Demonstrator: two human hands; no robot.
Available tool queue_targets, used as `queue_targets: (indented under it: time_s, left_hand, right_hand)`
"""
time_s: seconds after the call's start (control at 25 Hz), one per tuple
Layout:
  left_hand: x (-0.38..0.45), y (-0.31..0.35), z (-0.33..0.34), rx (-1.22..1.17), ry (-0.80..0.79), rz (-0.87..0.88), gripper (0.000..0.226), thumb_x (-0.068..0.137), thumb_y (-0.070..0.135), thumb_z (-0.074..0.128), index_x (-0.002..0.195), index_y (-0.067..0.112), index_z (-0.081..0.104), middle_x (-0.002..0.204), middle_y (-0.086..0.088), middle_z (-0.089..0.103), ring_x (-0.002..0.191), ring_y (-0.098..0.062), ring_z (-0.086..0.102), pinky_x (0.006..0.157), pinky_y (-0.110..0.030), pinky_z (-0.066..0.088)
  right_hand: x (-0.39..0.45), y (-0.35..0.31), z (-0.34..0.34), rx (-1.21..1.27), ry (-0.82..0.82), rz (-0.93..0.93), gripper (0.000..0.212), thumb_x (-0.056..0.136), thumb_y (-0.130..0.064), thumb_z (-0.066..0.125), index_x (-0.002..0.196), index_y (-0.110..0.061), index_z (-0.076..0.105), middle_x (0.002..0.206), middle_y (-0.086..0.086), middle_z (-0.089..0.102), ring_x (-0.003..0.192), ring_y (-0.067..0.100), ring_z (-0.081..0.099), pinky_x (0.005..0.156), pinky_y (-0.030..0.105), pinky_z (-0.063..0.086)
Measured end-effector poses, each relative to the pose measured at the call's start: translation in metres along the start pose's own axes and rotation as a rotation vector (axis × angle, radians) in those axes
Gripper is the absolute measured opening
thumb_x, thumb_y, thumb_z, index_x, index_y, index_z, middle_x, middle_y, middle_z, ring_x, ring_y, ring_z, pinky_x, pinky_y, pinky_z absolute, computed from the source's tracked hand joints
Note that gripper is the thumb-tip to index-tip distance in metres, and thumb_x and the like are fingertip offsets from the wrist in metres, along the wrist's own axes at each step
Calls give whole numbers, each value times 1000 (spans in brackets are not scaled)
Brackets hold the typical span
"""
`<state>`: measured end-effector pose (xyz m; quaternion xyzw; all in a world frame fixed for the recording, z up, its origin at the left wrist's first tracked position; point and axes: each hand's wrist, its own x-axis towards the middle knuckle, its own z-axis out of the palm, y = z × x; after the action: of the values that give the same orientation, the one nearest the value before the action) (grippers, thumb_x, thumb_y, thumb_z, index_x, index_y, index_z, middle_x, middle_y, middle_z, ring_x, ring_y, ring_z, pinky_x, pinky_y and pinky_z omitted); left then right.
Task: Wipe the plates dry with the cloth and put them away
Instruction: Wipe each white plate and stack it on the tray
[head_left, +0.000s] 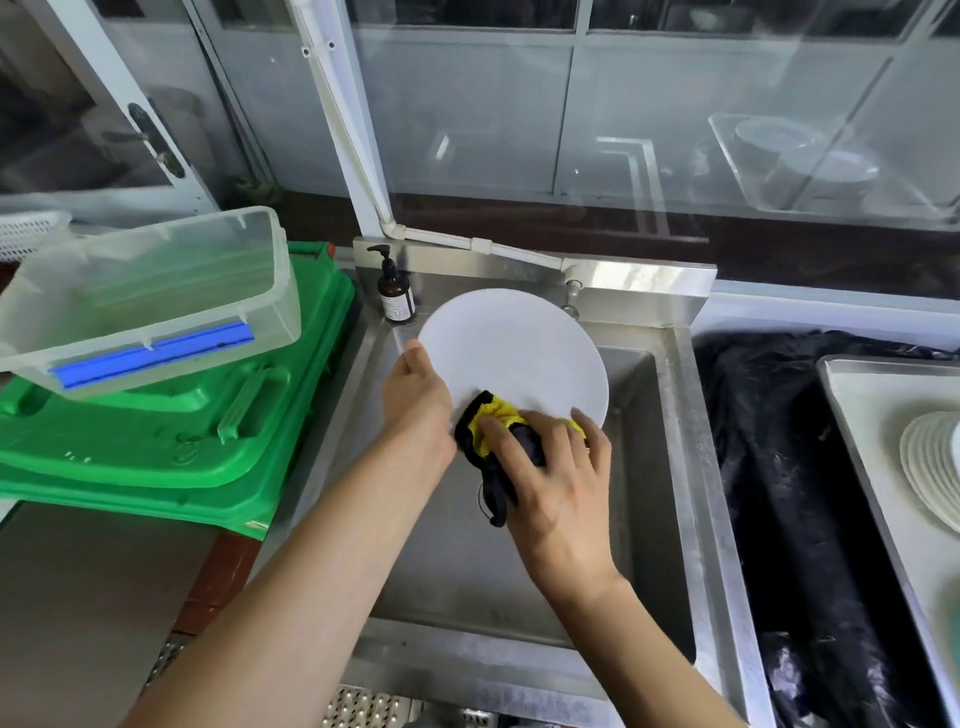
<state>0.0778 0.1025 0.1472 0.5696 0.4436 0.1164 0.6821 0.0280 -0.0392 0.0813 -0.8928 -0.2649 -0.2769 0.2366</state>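
Note:
A round white plate (511, 348) is held tilted above the steel sink (670, 467). My left hand (415, 400) grips its left rim, thumb on the near face. My right hand (556, 473) presses a yellow and black cloth (491, 431) against the plate's lower edge, fingers curled over the cloth. A black end of the cloth hangs down below my palm. A stack of white plates (930, 462) lies on a metal tray (857, 395) at the far right.
A clear plastic bin (156, 291) with a blue clip sits on a green crate lid (208, 431) left of the sink. A brown pump bottle (396, 293) stands at the sink's back left corner. Black plastic sheeting (789, 467) covers the counter on the right.

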Motion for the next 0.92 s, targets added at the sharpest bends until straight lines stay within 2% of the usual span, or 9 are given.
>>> queue_targets:
  time_s: [0.16,0.28,0.4,0.48,0.52,0.64,0.76,0.8,0.92]
  left_hand:
    - [0,8,-4,20,-15,71,21,108,40,38,103,29,56,119,-10,67,109,-33,65,96,-51,56]
    - [4,16,-5,-53,-146,-34,21,104,41,50,99,23,60,108,-10,73,97,-33,72,83,-54,61]
    - [13,14,-4,-60,-293,-118,27,103,42,51,98,22,69,84,-10,79,72,-27,76,64,-41,62]
    - [24,1,-6,62,-272,-32,27,103,37,50,97,19,69,93,-10,78,75,-26,75,70,-37,61]
    - [30,-7,-8,150,-224,26,24,102,34,51,99,17,68,102,-12,76,85,-30,74,80,-40,60]
    - [43,-29,-14,281,-134,2,34,102,38,52,112,10,67,116,-16,71,109,-35,66,101,-50,52]
    - [38,-34,-6,-9,-201,-257,33,99,44,57,93,14,70,84,-6,77,83,-26,69,79,-41,59]
    - [36,-34,-3,-115,-236,-301,30,99,43,59,97,15,71,83,-3,77,82,-23,69,75,-38,58]
    - [29,-29,-1,-313,-363,-260,29,101,42,57,111,18,70,98,-3,80,93,-20,72,83,-38,56]
  right_hand:
    - [14,3,-5,87,6,6,34,82,-20,58,112,-19,75,101,8,66,79,32,60,74,37,49]
    - [18,10,-14,304,-25,157,37,79,-20,69,116,-26,72,104,0,68,80,26,66,68,32,55]
    - [21,18,-18,729,1,523,33,77,-23,79,108,-34,71,86,-6,71,75,17,68,67,31,56]
    - [25,30,-20,1025,100,866,31,67,-29,86,95,-29,75,79,-2,75,71,19,72,58,28,56]
    - [26,37,-21,1119,142,1004,35,62,-30,89,94,-28,76,83,-1,77,74,19,74,58,26,57]
    - [24,55,-21,1386,147,1147,45,63,-27,88,106,-30,77,104,8,78,90,26,76,69,33,60]
    - [21,62,-18,1563,71,1182,58,66,-28,89,121,-30,71,124,13,72,108,31,71,88,49,58]
    - [20,63,-17,1617,41,1203,65,66,-29,90,126,-28,67,128,16,69,112,33,68,91,51,56]
    - [18,66,-13,1711,20,1231,67,71,-27,88,133,-28,62,134,16,66,123,34,64,99,53,53]
